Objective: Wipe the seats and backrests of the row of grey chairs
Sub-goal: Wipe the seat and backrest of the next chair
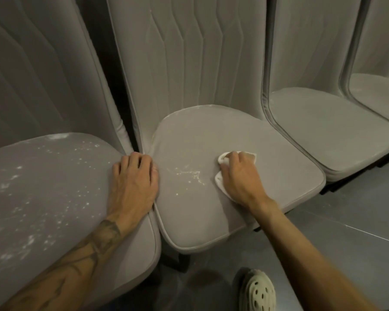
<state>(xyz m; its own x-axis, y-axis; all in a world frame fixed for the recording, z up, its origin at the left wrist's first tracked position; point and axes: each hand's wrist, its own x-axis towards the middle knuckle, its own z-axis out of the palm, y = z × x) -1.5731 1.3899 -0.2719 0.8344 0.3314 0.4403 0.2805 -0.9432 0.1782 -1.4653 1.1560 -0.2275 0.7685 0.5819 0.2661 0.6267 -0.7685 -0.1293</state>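
A row of grey padded chairs fills the view. On the middle seat (211,212), my right hand (240,176) presses a white cloth (220,185) flat, fingers curled over its far edge. White dust specks (189,175) lie just left of the cloth. My left hand (133,180) rests flat on the right edge of the left seat (43,198), which is covered in white specks. The middle backrest (189,52) rises behind, stitched with vertical lines.
Two more grey seats (323,131) stand to the right, faintly dusty. The left chair's backrest (32,75) is at the far left. Grey tiled floor (346,209) lies in front, with a pale perforated clog (256,290) near the bottom edge.
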